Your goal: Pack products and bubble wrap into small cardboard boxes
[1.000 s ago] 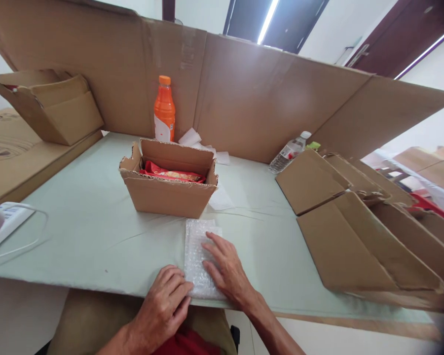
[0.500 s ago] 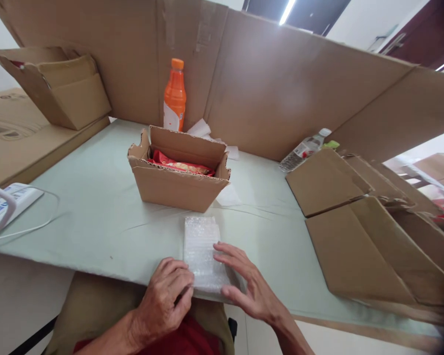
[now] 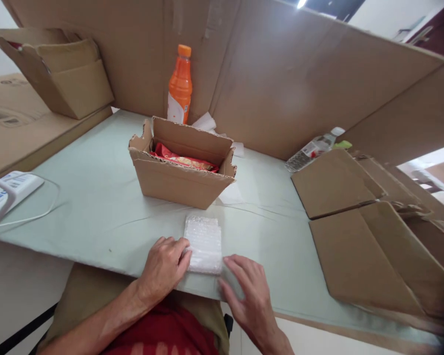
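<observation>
Now shorter, the bubble wrap [image 3: 203,246] is pointing lengthwise from the table's [image 3: 96,207] front edge; the curled left hand [image 3: 166,264] is touching it, grip unclear; the right hand [image 3: 249,296] is gaping, holding nothing.

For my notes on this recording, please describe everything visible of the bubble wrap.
The bubble wrap is whitish, translucent and bumpy, with a slight gloss, and looks like plastic. It appears folded into a flat, roughly rectangular packet, with a small step at its far right corner. It lies flat on the pale green tabletop, near the front edge, on the person's side of the open cardboard box. The left hand touches its left edge; the right hand is beside its near right corner, contact unclear.
</observation>
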The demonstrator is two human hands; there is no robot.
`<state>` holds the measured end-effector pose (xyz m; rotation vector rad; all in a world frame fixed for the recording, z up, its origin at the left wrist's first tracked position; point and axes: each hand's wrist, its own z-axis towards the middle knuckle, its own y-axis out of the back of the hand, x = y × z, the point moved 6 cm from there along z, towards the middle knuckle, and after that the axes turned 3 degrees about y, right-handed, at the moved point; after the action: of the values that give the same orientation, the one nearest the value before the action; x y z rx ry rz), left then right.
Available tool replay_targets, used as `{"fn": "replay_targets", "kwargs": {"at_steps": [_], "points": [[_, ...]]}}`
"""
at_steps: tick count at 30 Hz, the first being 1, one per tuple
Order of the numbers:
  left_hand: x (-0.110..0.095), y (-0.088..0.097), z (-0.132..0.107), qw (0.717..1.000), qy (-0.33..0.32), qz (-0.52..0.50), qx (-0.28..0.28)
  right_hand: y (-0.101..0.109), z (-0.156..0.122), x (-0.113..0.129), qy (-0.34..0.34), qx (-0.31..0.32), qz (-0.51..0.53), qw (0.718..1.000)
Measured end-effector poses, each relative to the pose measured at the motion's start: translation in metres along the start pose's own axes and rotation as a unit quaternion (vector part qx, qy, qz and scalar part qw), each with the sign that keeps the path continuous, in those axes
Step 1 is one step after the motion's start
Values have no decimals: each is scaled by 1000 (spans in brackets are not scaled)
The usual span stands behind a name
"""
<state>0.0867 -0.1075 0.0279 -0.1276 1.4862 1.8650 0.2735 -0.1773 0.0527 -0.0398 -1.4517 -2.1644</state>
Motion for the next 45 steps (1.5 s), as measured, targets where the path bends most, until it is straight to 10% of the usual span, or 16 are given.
{"fn": "replay_targets", "kwargs": {"at_steps": [8,20,27,33,36,41,45], "points": [[-8,26,-12,989,-100,-108,10,-18,21,14,12,84,106,991],[11,7,2,1000,3,-14,11,-37,33,-12,-42,101,39,993],[25,10,-23,974,91,-203,38,-29,31,2,-65,51,193,978],[24,6,-17,898,164,-401,73,-22,30,2,-111,-16,281,953],[14,21,-6,928,104,-352,67,-17,34,-2,-96,34,283,954],[-7,33,6,943,30,-316,105,-17,48,5,-133,156,338,918],[4,21,2,891,129,-420,113,-22,56,1,-252,66,427,866]]}}
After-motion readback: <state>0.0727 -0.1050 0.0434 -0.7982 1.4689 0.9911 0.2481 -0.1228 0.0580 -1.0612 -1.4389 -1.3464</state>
